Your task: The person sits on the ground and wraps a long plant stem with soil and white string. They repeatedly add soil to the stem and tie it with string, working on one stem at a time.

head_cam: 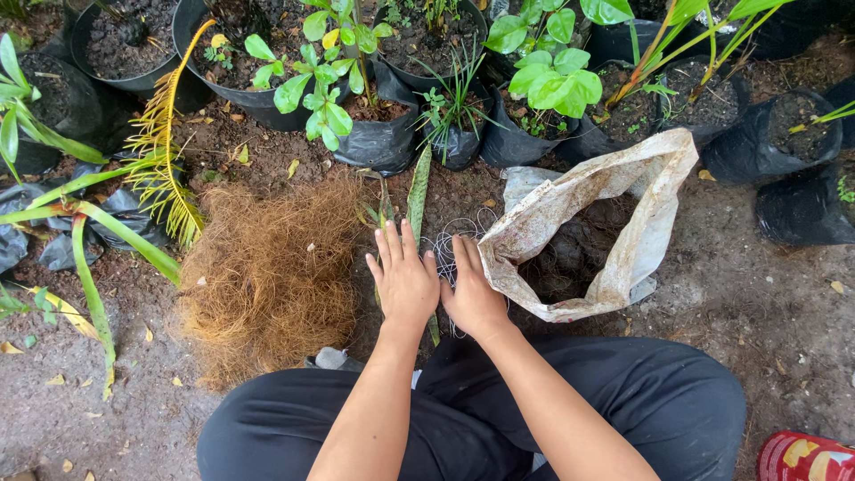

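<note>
The left hand (405, 278) lies flat and open, palm down, fingers stretched forward and only slightly spread, grasping nothing. Its fingertips reach to the base of a long, narrow, mottled green leaf (418, 191) that runs away from the person along the soil; a lower stretch of the same leaf shows below the hand, between the two wrists. The right hand (472, 289) sits just beside the left, nearly touching it, also open with fingers extended and tilted a little on its edge. Between and just beyond the two hands lies a loose tangle of thin pale thread (450, 245) (whether either hand presses on it or merely hovers over it cannot be told).

To the left of the left hand spreads a large heap of brown coconut fibre (267, 276). To the right of the right hand, touching or nearly touching its outer edge, stands a dirty white sack (623, 187) with its mouth rolled open and dark soil inside. Beyond the hands a row of black grow bags (383, 142) holds green plants, and a yellowing frond (165, 151) lies to the far left. The person sits on bare earth in dark trousers (623, 401).
</note>
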